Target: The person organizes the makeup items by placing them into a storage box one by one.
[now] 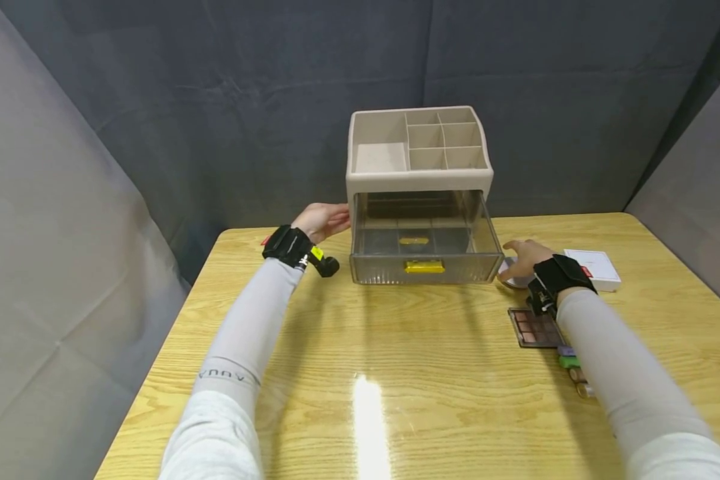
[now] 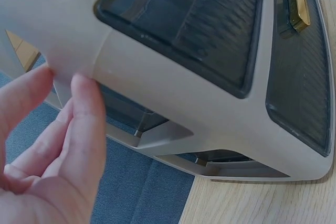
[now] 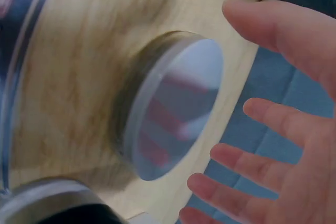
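The left hand (image 1: 322, 221) lay with straight fingers against the organizer (image 1: 419, 175). The right hand (image 1: 525, 259), its grip spread, hovered over a round compact (image 3: 173, 106) on the tabletop (image 1: 396, 373).

beige organizer (image 1: 420, 175) stands upright at the table's far edge, its smoky drawer (image 1: 426, 253) pulled open; round compact (image 1: 512, 273) lies flat beside it.

Recording booth — grey fabric backdrop (image 1: 216, 100), wooden table (image 1: 420, 373)
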